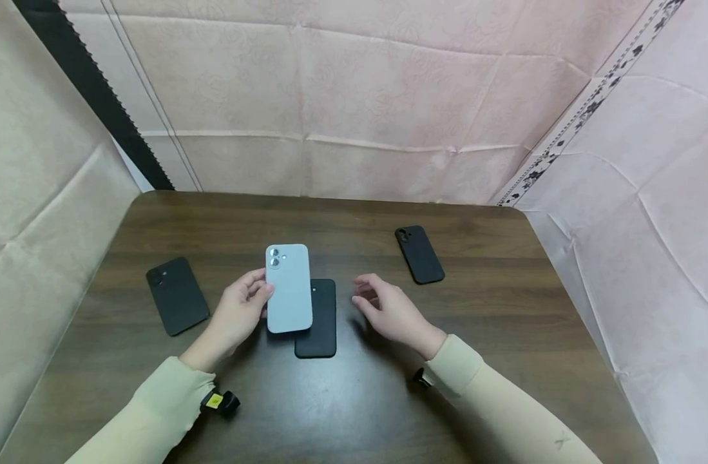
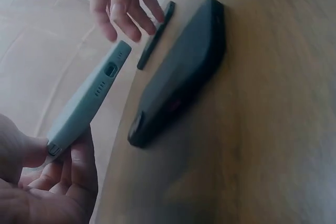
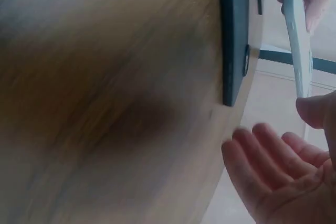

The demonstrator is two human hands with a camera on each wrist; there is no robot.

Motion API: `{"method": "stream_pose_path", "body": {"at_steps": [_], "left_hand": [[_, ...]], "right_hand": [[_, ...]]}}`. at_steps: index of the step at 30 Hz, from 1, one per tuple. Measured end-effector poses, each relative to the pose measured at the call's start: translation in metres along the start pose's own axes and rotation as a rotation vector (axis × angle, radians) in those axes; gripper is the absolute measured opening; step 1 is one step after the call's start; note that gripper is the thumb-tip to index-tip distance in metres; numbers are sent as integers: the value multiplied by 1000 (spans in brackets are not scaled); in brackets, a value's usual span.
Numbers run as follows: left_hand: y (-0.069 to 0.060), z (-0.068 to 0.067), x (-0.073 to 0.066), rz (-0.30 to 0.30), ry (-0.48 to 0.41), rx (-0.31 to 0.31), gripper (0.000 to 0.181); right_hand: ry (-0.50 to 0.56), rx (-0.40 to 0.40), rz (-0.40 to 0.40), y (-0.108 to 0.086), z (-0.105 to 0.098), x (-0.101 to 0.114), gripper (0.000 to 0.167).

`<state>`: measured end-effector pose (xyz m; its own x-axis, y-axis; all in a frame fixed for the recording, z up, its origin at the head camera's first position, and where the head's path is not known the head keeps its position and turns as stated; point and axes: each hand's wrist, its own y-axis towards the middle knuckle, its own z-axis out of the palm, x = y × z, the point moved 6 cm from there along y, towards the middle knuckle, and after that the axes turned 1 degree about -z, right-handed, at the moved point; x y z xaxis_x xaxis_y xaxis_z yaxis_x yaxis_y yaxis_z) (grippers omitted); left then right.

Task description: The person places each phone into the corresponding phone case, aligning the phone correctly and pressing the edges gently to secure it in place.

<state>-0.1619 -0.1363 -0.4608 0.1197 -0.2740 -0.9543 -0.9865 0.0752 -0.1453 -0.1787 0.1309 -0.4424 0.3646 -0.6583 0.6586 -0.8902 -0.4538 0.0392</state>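
My left hand (image 1: 238, 312) holds a light blue phone (image 1: 289, 290) by its left edge, pinching it between thumb and fingers. The phone is raised above the table with its two-lens camera side showing in the head view; its bottom edge with port and speaker holes (image 2: 100, 88) shows in the left wrist view. Beneath it lies a black phone (image 1: 323, 322), partly hidden by the blue one. My right hand (image 1: 391, 312) hovers right of both phones, its fingers loosely bent and holding nothing. A gap separates it from the blue phone in the head view.
On the brown wooden table (image 1: 342, 412), a dark phone (image 1: 178, 296) lies at the left and another black phone (image 1: 421, 255) at the back right. Pale cloth sheets (image 1: 377, 96) hang behind the table and at both sides. Each wrist wears a small black device (image 1: 229, 403).
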Motion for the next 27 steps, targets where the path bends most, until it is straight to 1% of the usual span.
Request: {"method": "stream_pose_path", "body": {"at_steps": [4,7,10,12,14,17,21,25,27], "left_hand": [[-5,-10,5,2,68,-7,53],[-8,-18,10,9,83,-3,56],[-9,-25,17,10,110,-2,57],[-10,-28,21,4,131,-3,57],[-11,-31,25,-3,158,-6,57],[-12,-33,29,-20,174,-3,56],[-13,-35,32,-32,183,12,57],[-15,-36,34,-47,188,22,57],[-15,-35,36,-61,198,29,56]], "right_hand": [[-179,-63,-17,-3,-7,-5,45],[-269,-99,-17,-5,-12,-10,55],[-300,-112,-17,-8,-16,-14,64],[-306,-114,-13,-8,-18,-16,67],[-304,-113,-7,-8,-18,-18,67],[-307,-108,-2,-8,-19,-19,68],[-329,-127,-33,-8,-21,-18,67],[-399,-170,-69,-7,-23,-17,70],[-451,-180,-62,-7,-24,-17,75]]}}
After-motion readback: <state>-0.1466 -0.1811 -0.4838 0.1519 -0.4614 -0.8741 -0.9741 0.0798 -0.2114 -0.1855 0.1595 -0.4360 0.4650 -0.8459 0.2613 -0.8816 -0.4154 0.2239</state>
